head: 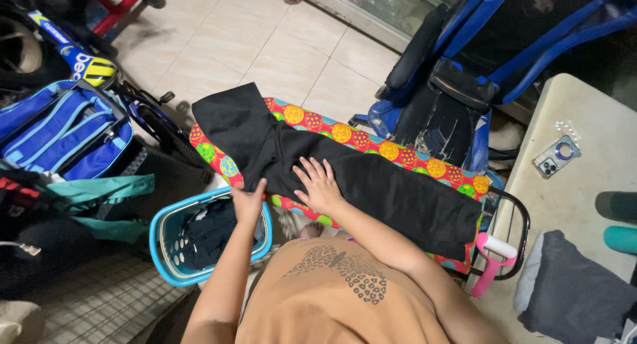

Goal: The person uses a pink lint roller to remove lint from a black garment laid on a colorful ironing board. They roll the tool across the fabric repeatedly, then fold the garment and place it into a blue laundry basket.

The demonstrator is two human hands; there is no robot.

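A black garment (371, 185) lies spread along an ironing board with a bright cover of red, yellow and green circles (371, 143). My right hand (320, 185) rests flat on the garment near its middle, fingers spread. My left hand (247, 202) touches the garment's near edge at the board's left end, just above a laundry basket; its fingers are partly hidden. Neither hand holds anything that I can see.
A light blue laundry basket (164, 241) with dark clothes stands at the lower left. A blue bag (63, 135) and a bicycle (142, 108) are at the left. A blue and black chair (458, 78) stands behind the board. A white table (584, 185) at the right carries a phone (556, 157) and folded grey cloth (574, 291).
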